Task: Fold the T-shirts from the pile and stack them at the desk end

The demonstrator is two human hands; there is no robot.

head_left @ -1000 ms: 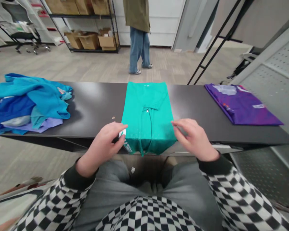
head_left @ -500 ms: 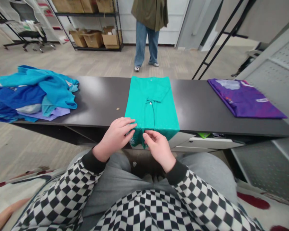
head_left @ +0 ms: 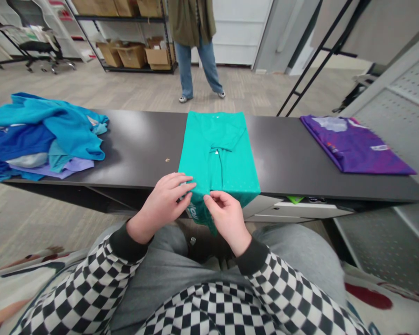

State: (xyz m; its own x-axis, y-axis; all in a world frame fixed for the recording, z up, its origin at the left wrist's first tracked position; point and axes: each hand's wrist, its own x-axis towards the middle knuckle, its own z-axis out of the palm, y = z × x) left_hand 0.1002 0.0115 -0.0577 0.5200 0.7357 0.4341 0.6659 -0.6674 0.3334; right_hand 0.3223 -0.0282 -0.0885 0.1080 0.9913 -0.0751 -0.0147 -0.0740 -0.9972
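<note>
A teal shirt (head_left: 218, 153), folded into a long strip, lies across the middle of the black table (head_left: 143, 149), its near end hanging over the front edge. My left hand (head_left: 164, 202) rests on the shirt's near left corner with the fingers curled over the fabric. My right hand (head_left: 226, 218) pinches the hanging near hem at the centre fold. Both sleeves are black-and-white checked.
A heap of blue and lilac garments (head_left: 42, 137) fills the table's left end. A folded purple shirt (head_left: 352, 146) lies at the right end. A person in jeans (head_left: 195, 51) stands beyond the table, before shelves of cardboard boxes (head_left: 132, 51). Grey perforated panels (head_left: 405, 116) stand at right.
My right hand came from the shirt's right edge to the centre of the near hem and pinched it. My left hand shifted onto the near left corner. The person behind stepped about.
</note>
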